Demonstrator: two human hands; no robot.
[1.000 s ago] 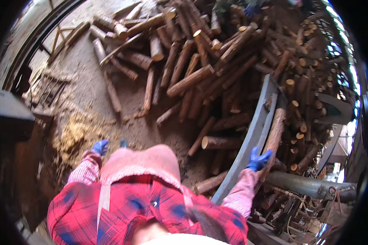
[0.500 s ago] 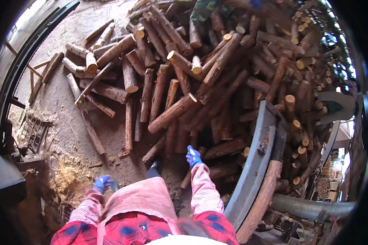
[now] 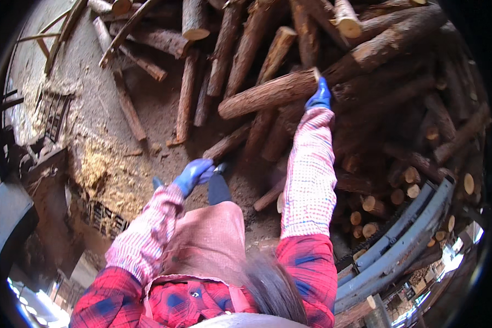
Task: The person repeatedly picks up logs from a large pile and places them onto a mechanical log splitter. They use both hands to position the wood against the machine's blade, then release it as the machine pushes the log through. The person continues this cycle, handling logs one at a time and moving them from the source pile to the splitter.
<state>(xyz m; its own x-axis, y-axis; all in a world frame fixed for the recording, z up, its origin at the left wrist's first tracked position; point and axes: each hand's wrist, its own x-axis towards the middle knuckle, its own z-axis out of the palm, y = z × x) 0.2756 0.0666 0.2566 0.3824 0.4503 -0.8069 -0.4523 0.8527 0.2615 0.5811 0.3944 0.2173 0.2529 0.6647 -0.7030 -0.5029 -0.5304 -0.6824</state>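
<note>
A brown, bark-covered log (image 3: pixel 268 94) lies aslant across others at the near side of a pile, its pale cut end to the right. At that cut end is my right hand (image 3: pixel 321 95) in a blue glove, its fingers closed against the end; the far side of the grip is hidden. My left hand (image 3: pixel 195 174), also blue-gloved, hangs in front of my apron, holding nothing, with its fingers loosely bent and apart. Below the log's left end, a shorter log (image 3: pixel 226 143) rests on the ground close to my foot.
Several logs (image 3: pixel 240 49) crowd the far side and the right. A curved grey metal rail (image 3: pixel 399 246) runs along the lower right, beside stacked log ends. Sawdust (image 3: pixel 95 167) covers ground at left, near a grey metal box (image 3: pixel 8 210). A thin log (image 3: pixel 130 106) lies there too.
My right hand has reached forward to the log's cut end. My left hand has come inward and forward. The view has tilted down and turned, so the pile sits higher; the log has not visibly shifted.
</note>
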